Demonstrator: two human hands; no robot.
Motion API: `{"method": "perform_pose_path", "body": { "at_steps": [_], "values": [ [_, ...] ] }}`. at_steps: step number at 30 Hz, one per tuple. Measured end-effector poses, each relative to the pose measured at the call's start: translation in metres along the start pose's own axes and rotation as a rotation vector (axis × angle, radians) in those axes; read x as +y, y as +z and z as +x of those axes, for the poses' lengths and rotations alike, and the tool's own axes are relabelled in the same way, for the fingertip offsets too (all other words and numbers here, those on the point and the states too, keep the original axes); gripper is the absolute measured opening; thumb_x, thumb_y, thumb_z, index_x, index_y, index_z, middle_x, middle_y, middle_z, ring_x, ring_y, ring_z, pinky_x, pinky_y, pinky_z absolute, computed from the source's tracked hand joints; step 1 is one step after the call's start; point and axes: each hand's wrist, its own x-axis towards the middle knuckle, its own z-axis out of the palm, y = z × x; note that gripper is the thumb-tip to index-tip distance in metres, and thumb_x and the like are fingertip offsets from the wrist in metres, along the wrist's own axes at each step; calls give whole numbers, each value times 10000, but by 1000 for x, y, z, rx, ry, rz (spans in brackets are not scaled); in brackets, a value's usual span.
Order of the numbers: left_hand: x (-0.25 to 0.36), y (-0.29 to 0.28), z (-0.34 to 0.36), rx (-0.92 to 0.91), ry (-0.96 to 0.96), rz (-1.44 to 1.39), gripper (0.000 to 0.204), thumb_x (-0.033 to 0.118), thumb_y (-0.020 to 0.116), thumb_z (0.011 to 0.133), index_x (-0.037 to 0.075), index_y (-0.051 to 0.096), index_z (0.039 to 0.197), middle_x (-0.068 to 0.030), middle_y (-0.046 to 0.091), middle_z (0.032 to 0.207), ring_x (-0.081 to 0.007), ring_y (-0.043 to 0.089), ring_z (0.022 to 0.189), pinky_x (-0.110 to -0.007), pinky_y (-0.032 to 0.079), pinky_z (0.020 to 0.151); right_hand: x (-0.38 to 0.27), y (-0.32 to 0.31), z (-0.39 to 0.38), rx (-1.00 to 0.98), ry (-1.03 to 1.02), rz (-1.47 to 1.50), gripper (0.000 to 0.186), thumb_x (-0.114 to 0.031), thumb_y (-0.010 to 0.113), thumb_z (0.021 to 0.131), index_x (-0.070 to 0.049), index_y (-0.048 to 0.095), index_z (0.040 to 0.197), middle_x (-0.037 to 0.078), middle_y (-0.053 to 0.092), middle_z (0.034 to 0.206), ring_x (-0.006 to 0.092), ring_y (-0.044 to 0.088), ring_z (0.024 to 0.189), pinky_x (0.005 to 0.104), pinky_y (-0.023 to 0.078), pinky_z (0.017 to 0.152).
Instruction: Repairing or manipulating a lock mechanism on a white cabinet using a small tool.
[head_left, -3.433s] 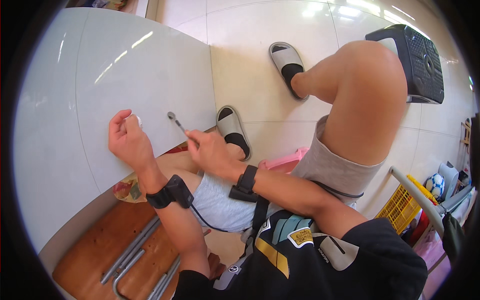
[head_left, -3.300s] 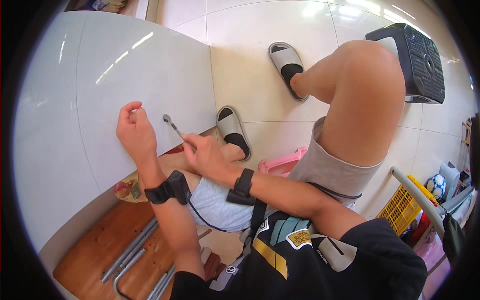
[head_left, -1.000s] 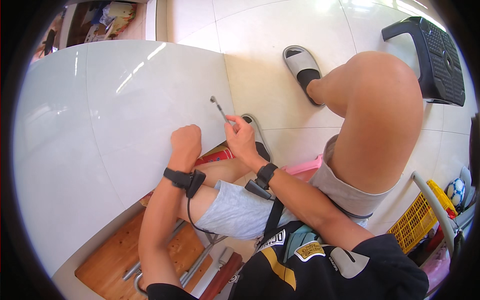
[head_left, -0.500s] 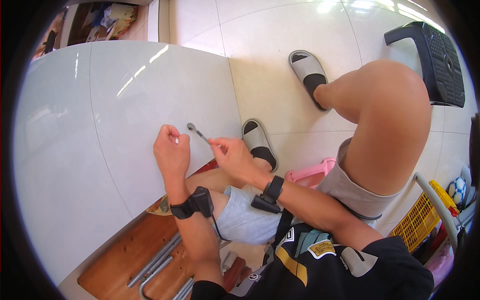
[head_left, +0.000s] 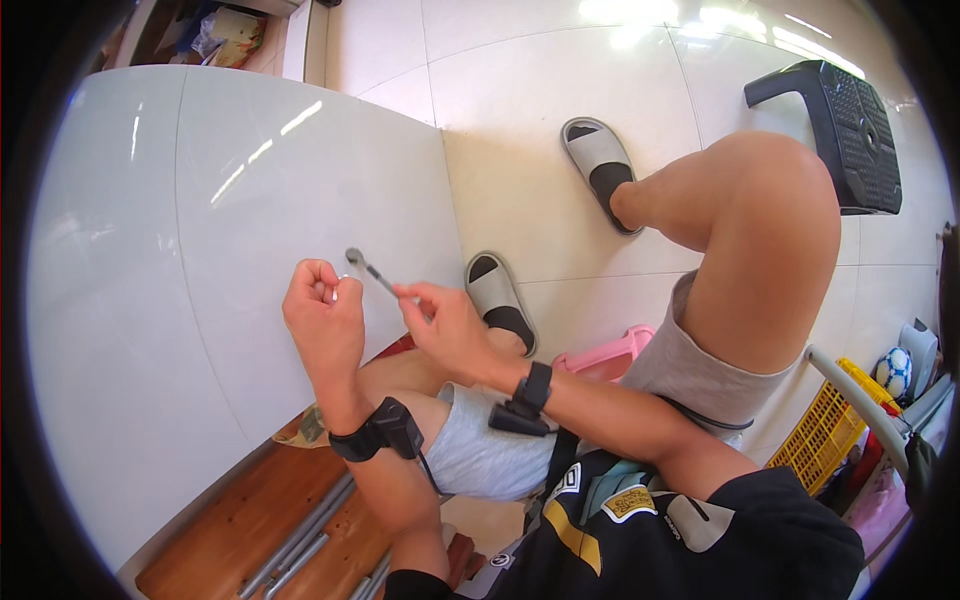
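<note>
My left hand [head_left: 325, 310] is closed in a fist, thumb against the curled fingers, around a small white thing [head_left: 341, 287] whose kind I cannot make out. A slim round-headed metal tool [head_left: 371, 271] with a dark stretch along its shaft is pinched in my right hand [head_left: 440, 325]. The tool points up and left, and its head is just right of my left fist, apart from it as far as I can see. Both hands are above the right part of the glossy white tabletop [head_left: 130, 270].
Black step stool [head_left: 862, 130] at upper right. A pink plastic stool [head_left: 610, 352] stands by my legs. On the lower left is a wooden bench [head_left: 215, 525] with metal tubes [head_left: 300, 545]. A yellow crate [head_left: 822, 415] and a blue-white ball [head_left: 893, 372] are at right.
The whole view has shifted slightly. My hands appear a little further left and lower, with the tool's head slightly nearer my left fist. Both grips stay the same.
</note>
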Motion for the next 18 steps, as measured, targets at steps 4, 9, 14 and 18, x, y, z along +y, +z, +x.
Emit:
{"method": "perform_pose_path", "body": {
  "at_steps": [4, 9, 14, 18],
  "values": [
    [2, 1, 0, -5, -18, -84, 157, -22, 576, 798, 57, 446, 758, 77, 334, 614, -18, 277, 556, -221, 231, 492, -7, -4, 10, -14, 64, 35, 260, -135, 604, 902, 2, 710, 1095, 170, 597, 601, 219, 565, 500, 369, 424, 504],
    [-7, -5, -2, -9, -13, -96, 144, -27, 572, 805, 52, 456, 776, 77, 350, 634, -18, 284, 560, -220, 237, 492, -15, 7, -17, -70, -100, -13, 231, -127, 586, 916, -11, 711, 1071, 203, 593, 623, 282, 591, 505, 375, 429, 500],
    [-7, -4, -4, -72, -27, -145, 133, -29, 567, 815, 50, 463, 789, 69, 365, 650, -18, 297, 575, -221, 242, 494, -13, 0, -5, -58, -160, -11, 230, -109, 582, 957, 2, 699, 1121, 101, 510, 565, 88, 435, 510, 299, 363, 477],
    [-5, -3, -4, -44, -17, -133, 136, -19, 573, 827, 52, 464, 786, 71, 367, 645, -15, 299, 568, -222, 238, 491, -11, 16, -42, -36, -219, 26, 225, -108, 584, 954, 9, 698, 1110, 115, 508, 565, 101, 436, 504, 312, 360, 472]
  ]
}}
